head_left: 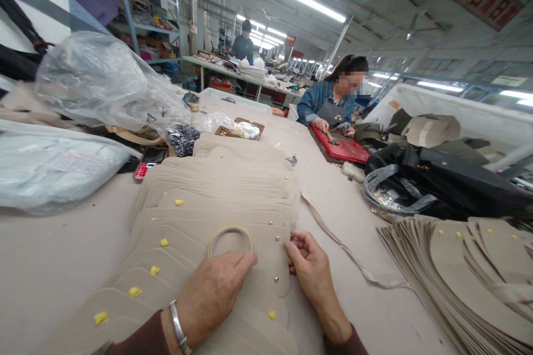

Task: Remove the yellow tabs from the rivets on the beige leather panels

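Observation:
My left hand (214, 294), with a silver bangle at the wrist, is closed on a thin roll of yellow tape (249, 236) over the stacked beige panels. The near side of the roll is hidden by the hand. My right hand (310, 263) is at the right edge of a beige panel (262, 266), its thumb and fingers closed on that edge. Two small metal studs (277, 238) sit near this edge. The panels overlap in a long fanned row, and several carry small yellow tape pieces (134, 292).
At right, more beige panels (458, 288) lie fanned beside a black bag (441, 177). A beige strip (345, 249) crosses the table. Plastic bags (62, 161) and a phone (147, 163) are at left. Across the table, a co-worker holds a hammer (332, 137) over a red board (345, 148).

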Available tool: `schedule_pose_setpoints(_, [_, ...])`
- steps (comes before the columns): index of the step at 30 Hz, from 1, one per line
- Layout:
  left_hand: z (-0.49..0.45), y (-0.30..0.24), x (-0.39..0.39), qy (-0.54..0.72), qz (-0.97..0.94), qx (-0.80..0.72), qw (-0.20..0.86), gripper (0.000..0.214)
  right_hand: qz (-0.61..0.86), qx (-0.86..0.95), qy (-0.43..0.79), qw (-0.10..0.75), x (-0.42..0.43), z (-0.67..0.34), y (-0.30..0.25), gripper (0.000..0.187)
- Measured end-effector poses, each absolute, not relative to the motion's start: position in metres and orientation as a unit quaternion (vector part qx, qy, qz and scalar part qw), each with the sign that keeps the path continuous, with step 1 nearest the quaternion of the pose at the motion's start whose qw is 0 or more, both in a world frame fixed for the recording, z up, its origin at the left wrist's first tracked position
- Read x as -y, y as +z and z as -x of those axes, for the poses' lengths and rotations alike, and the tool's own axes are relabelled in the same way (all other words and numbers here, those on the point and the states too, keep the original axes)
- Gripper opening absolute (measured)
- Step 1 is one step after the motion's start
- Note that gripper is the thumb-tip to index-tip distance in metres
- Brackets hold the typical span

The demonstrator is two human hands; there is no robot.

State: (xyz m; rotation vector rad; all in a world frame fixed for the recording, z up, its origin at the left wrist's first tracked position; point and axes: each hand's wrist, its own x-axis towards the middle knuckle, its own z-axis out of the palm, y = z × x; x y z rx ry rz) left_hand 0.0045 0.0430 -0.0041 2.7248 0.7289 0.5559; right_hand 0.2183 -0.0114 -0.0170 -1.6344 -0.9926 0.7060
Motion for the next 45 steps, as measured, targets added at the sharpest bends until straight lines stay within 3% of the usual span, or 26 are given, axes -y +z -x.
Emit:
schedule_pose_setpoints(4, [-0.003, -0.002, -0.042, 0.313, -0.915, -0.193, 0.167, 0.030, 0.668, 0.444, 0.253, 0.540, 0.027, -0.216, -0.005, 0.028])
schedule_pose_setpoints(9, [-0.006, 0.003, -0.034, 0.287, -0.922, -0.189, 0.179, 0.051, 0.580, 0.642, 0.218, 0.451, 0.040, -0.194, 0.016, 0.014])
schedule_pose_setpoints(20, [-0.010, -0.003, -0.026, 0.308, -0.922, -0.182, 0.146, 0.039, 0.554, 0.727, 0.099, 0.394, 0.038, -0.179, 0.016, 0.017])
schedule_pose_setpoints(26, [-0.011, -0.006, -0.025, 0.302, -0.917, -0.209, 0.159, 0.016, 0.561, 0.722, 0.037, 0.402, 0.038, -0.178, 0.007, 0.017])
schedule_pose_setpoints(29, [-0.011, -0.005, -0.025, 0.293, -0.916, -0.225, 0.153, 0.019, 0.571, 0.717, 0.017, 0.399, 0.039, -0.176, 0.005, 0.018])
schedule_pose_setpoints(31, [-0.012, -0.002, -0.024, 0.305, -0.913, -0.233, 0.135, 0.022, 0.595, 0.690, 0.044, 0.409, 0.040, -0.172, 0.005, 0.017])
schedule_pose_setpoints(36, [-0.015, 0.008, -0.016, 0.346, -0.911, -0.211, 0.076, 0.026, 0.675, 0.496, 0.281, 0.469, 0.036, -0.169, 0.006, 0.016])
schedule_pose_setpoints(39, [-0.018, 0.008, -0.009, 0.332, -0.921, -0.185, 0.084, 0.022, 0.686, 0.415, 0.349, 0.486, 0.032, -0.184, 0.006, 0.021])
schedule_pose_setpoints(45, [-0.020, 0.002, -0.014, 0.153, -0.949, -0.270, 0.060, 0.011, 0.687, 0.392, 0.473, 0.389, 0.046, -0.214, 0.000, 0.034])
